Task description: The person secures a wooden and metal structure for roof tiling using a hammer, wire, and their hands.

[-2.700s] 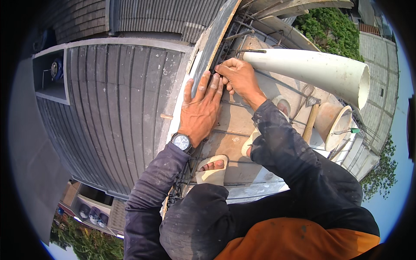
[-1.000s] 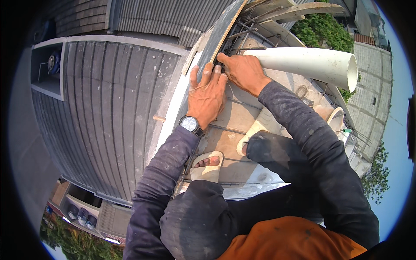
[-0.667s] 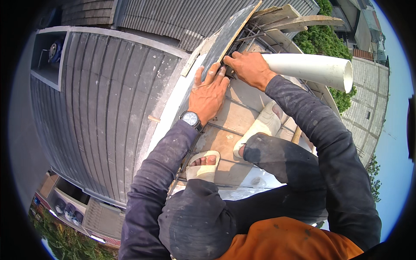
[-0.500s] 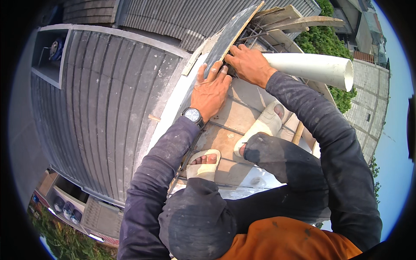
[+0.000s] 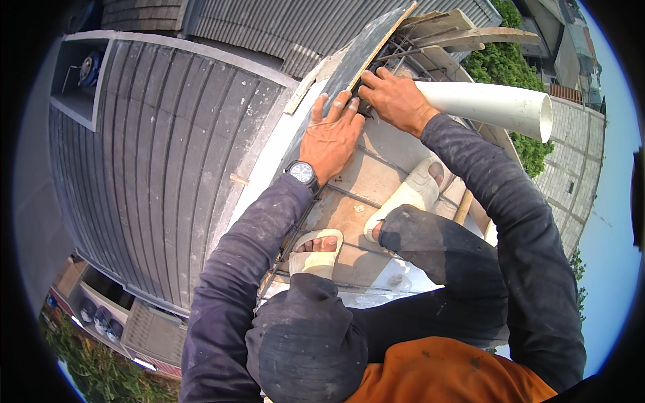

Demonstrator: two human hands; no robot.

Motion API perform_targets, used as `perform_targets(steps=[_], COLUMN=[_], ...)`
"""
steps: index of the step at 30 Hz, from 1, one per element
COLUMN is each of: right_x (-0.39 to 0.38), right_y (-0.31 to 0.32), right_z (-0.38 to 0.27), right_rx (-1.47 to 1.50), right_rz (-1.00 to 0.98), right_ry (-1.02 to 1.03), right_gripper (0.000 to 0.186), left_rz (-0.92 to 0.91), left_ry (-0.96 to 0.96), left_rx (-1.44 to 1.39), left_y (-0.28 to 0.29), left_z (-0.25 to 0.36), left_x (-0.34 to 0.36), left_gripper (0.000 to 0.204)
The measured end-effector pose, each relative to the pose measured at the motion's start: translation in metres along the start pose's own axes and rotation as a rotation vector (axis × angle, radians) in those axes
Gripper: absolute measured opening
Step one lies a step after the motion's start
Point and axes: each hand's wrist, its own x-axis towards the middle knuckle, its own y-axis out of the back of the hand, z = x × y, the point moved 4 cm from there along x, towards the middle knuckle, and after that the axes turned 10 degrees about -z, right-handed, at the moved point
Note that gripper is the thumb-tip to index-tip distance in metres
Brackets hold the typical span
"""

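My left hand (image 5: 330, 141), a watch on its wrist, lies on a dark-faced wooden board (image 5: 366, 50) with its fingers stretched out toward the board's edge. Just right of it, my right hand (image 5: 399, 99) is closed, its fingers curled down at the board's inner edge. Whatever those fingers hold is hidden. The board stands on edge along the left side of a narrow floor of panels (image 5: 344, 218) crossed by thin steel bars. A white plastic pipe (image 5: 490, 105) lies beyond my right wrist and partly behind it.
My sandalled feet rest on the panels between the bars. Loose wooden planks (image 5: 477, 37) and rods pile up at the far end. To the left, past a white ledge (image 5: 259, 181), lies a grey corrugated roof (image 5: 168, 148). Trees and a block wall (image 5: 574, 144) lie beyond the right side.
Both hands stay at the board's edge, with only slight shifts of the fingers. The whole view has moved a little.
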Motion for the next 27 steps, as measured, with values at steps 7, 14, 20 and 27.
perform_targets(steps=[7,14,20,27], right_x=[-0.0030,0.0017,0.0020,0.0003], right_y=[-0.0048,-0.0040,-0.0030,0.0033], right_z=[-0.0028,-0.0053,-0.0030,-0.0044], right_rx=[0.043,-0.015,-0.018,-0.031], right_rz=[0.061,0.029,0.055,0.073], right_ry=[-0.040,-0.032,0.009,0.056], right_gripper=[0.024,0.023,0.023,0.020], left_rz=[-0.025,0.013,-0.036,0.007], left_ry=[-0.008,-0.012,0.005,-0.018], left_rx=[-0.003,-0.004,-0.023,0.012], left_y=[0.0017,0.0006,0.0045,0.0023], left_z=[0.0003,-0.0001,0.0016,-0.0021], left_x=[0.0020,0.0015,0.0034,0.0016], left_gripper=[0.022,0.023,0.021,0.024])
